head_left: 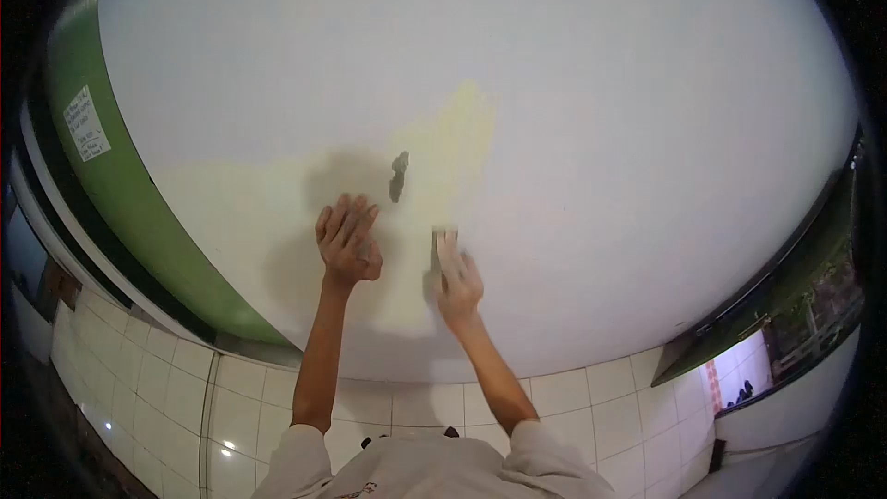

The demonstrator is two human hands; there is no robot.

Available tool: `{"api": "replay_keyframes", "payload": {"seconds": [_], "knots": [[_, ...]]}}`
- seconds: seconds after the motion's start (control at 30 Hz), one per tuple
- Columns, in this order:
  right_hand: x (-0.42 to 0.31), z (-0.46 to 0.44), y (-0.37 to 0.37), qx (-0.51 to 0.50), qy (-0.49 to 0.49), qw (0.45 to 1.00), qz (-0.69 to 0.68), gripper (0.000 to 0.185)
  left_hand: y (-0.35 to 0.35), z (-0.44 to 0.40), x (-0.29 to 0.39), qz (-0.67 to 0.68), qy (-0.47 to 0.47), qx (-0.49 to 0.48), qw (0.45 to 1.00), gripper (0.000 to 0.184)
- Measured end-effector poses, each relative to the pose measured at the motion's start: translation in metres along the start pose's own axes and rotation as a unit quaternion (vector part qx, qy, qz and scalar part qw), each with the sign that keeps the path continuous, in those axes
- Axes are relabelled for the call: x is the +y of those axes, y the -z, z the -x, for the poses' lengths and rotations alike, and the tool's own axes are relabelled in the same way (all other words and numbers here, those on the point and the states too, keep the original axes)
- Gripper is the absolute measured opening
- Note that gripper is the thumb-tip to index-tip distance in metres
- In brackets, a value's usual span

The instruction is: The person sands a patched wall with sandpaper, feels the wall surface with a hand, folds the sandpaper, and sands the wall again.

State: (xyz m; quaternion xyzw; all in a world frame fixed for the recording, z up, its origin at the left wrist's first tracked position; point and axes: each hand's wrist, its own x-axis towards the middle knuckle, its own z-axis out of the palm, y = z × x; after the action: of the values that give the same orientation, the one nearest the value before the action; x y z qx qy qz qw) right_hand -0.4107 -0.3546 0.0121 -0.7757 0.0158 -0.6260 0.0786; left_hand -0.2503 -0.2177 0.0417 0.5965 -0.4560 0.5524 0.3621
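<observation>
Wall (591,166), ahead at 12 o'clock. Around dark patch (398,177): mostly white from 10 through 4, seemingly done; yellow area (412,254), chiefly 6 to 9, and patch, seemingly left. Right hand (459,282) at 5: gripping blurred flat piece (445,233). Left hand (346,245) at 7: fingers bent, cannot tell grip.

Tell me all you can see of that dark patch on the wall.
The dark patch is a narrow, ragged-edged mark of uneven grey on the wall, in its yellowish area. It stands nearly upright, its top leaning slightly right, and looks like rough bare cement; whether it is sunken or raised, I can't tell. It lies above and right of the left hand, above and left of the right hand. Neither hand touches it.
</observation>
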Motion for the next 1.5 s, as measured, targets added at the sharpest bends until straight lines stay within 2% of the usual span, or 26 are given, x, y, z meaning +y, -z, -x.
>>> {"api": "replay_keyframes", "payload": {"seconds": [0.03, 0.13, 0.2, 0.3, 0.37, 0.43, 0.47, 0.5, 0.53, 0.6, 0.7, 0.8, 0.83, 0.87, 0.93, 1.03, 1.1, 1.13, 1.23, 1.37, 1.47, 1.5], "knots": [[0.001, 0.030, 0.001, -0.023, -0.018, 0.999, -0.018, 0.059, 0.002, 0.001, 0.001, 0.001, 0.005, -0.010, 1.000, 0.048], [0.011, 0.029, 0.007, -0.039, 0.000, 0.999, -0.014, 0.057, 0.004, -0.001, 0.003, -0.002, 0.010, -0.016, 1.000, 0.048], [0.009, -0.031, 0.011, 0.004, 0.042, 0.999, -0.013, 0.062, 0.005, -0.003, 0.003, 0.004, 0.003, -0.023, 1.000, 0.049], [-0.003, -0.147, 0.021, 0.071, 0.042, 0.996, -0.021, 0.068, 0.004, -0.001, 0.007, -0.014, -0.005, -0.019, 1.000, 0.052], [-0.010, -0.174, 0.025, 0.084, 0.039, 0.995, -0.024, 0.069, 0.004, -0.003, 0.005, -0.021, -0.008, -0.022, 1.000, 0.054], [-0.009, -0.169, 0.020, 0.037, 0.031, 0.998, -0.042, 0.073, 0.006, -0.003, 0.006, -0.014, -0.009, -0.025, 1.000, 0.054], [-0.010, -0.149, 0.018, 0.069, 0.033, 0.996, -0.051, 0.073, 0.007, -0.005, 0.007, -0.009, -0.008, -0.024, 1.000, 0.054], [-0.007, -0.117, 0.016, 0.048, 0.028, 0.998, -0.038, 0.073, 0.006, -0.006, 0.008, -0.007, -0.011, -0.021, 1.000, 0.054], [-0.008, -0.082, 0.018, 0.012, -0.003, 0.999, -0.050, 0.068, 0.005, -0.005, 0.008, -0.006, -0.010, -0.021, 1.000, 0.054], [-0.002, -0.007, 0.011, 0.020, 0.004, 0.999, -0.032, 0.062, 0.008, -0.003, 0.008, -0.009, -0.011, -0.018, 1.000, 0.054], [0.004, 0.018, 0.014, -0.024, -0.027, 0.999, -0.013, 0.059, 0.006, -0.007, 0.010, -0.013, -0.015, 0.000, 1.000, 0.055], [0.000, -0.070, 0.014, 0.053, 0.050, 0.997, -0.034, 0.064, 0.008, -0.006, 0.010, -0.007, -0.009, -0.011, 1.000, 0.055], [-0.008, -0.108, 0.022, 0.055, 0.021, 0.997, -0.046, 0.068, 0.009, -0.006, 0.010, -0.007, -0.007, -0.013, 1.000, 0.054], [-0.004, -0.140, 0.020, 0.056, 0.039, 0.998, -0.013, 0.070, 0.009, -0.006, 0.010, -0.007, -0.005, -0.015, 1.000, 0.054], [-0.018, -0.193, 0.031, 0.068, 0.013, 0.997, -0.040, 0.073, 0.009, -0.007, 0.010, -0.005, -0.006, -0.016, 1.000, 0.055], [-0.015, -0.164, 0.020, 0.079, 0.011, 0.996, -0.037, 0.073, 0.009, -0.004, 0.006, -0.009, -0.006, -0.022, 1.000, 0.055], [-0.017, -0.110, 0.017, 0.090, 0.013, 0.996, -0.019, 0.073, 0.007, -0.003, 0.007, -0.014, -0.006, -0.021, 1.000, 0.056], [-0.017, -0.067, 0.018, 0.020, -0.042, 0.999, -0.023, 0.071, 0.008, -0.005, 0.008, -0.006, -0.004, -0.022, 1.000, 0.057], [-0.009, 0.040, 0.012, -0.027, -0.083, 0.996, -0.023, 0.066, 0.015, -0.003, 0.010, -0.002, 0.000, -0.022, 1.000, 0.057], [-0.003, -0.006, 0.013, 0.023, -0.006, 1.000, 0.000, 0.064, 0.008, -0.004, 0.008, -0.004, 0.003, -0.021, 1.000, 0.056], [-0.015, -0.122, 0.012, 0.099, 0.029, 0.995, -0.009, 0.065, 0.008, -0.003, 0.007, -0.012, 0.008, -0.026, 1.000, 0.055], [-0.023, -0.157, 0.019, 0.095, 0.019, 0.995, -0.003, 0.066, 0.010, -0.004, 0.008, -0.015, 0.009, -0.031, 0.999, 0.054]]}}
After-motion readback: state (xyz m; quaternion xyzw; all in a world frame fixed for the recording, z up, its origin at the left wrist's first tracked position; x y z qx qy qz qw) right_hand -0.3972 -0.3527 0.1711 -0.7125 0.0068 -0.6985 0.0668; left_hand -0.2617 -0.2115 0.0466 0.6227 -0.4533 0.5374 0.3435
